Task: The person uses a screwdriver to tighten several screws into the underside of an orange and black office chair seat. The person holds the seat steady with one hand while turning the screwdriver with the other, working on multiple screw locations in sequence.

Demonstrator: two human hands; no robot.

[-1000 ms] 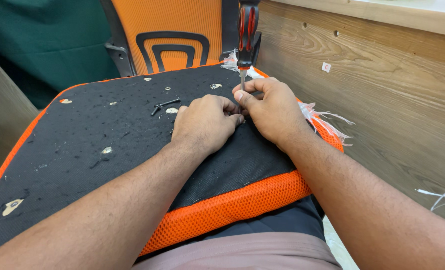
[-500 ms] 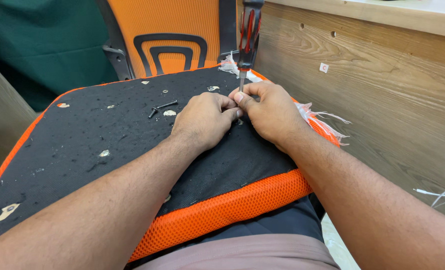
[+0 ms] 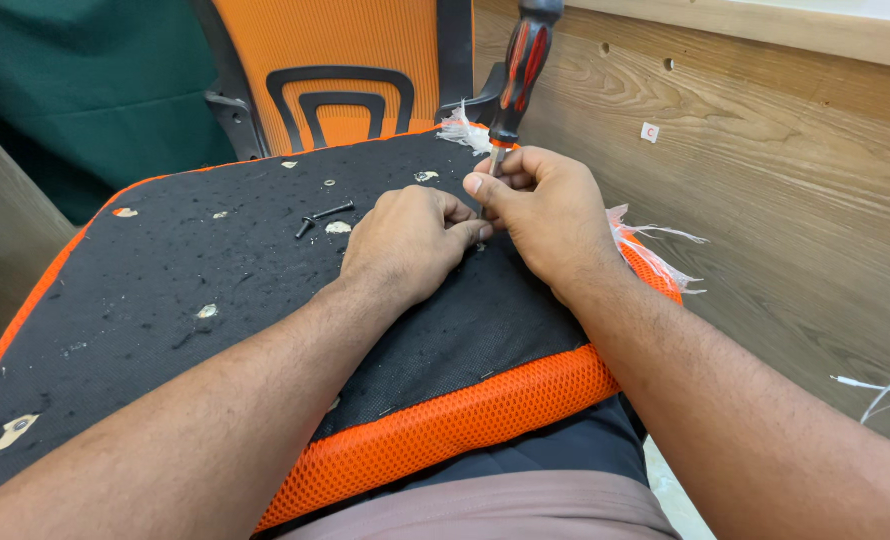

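An upturned chair seat (image 3: pixel 165 290) lies across my lap, black fabric on its underside with an orange mesh edge (image 3: pixel 465 420). My right hand (image 3: pixel 545 210) grips the metal shaft of a screwdriver with a red and black handle (image 3: pixel 520 60), which stands upright with its tip on the seat. Beside it, my left hand (image 3: pixel 410 240) rests on the black fabric, fingertips pinched at the screwdriver's tip. What they pinch is hidden. A loose black screw (image 3: pixel 325 214) lies on the seat to the left of my left hand.
An orange chair back with a black frame (image 3: pixel 335 80) stands behind the seat. A wooden panel (image 3: pixel 765 190) runs along the right. White frayed threads (image 3: pixel 655 245) stick out at the seat's right edge. White cables (image 3: pixel 885 390) lie at far right. Green fabric (image 3: pixel 85 90) at top left.
Both hands stay at the same spot on the seat. The screwdriver stays upright under my right hand; the view has shifted slightly.
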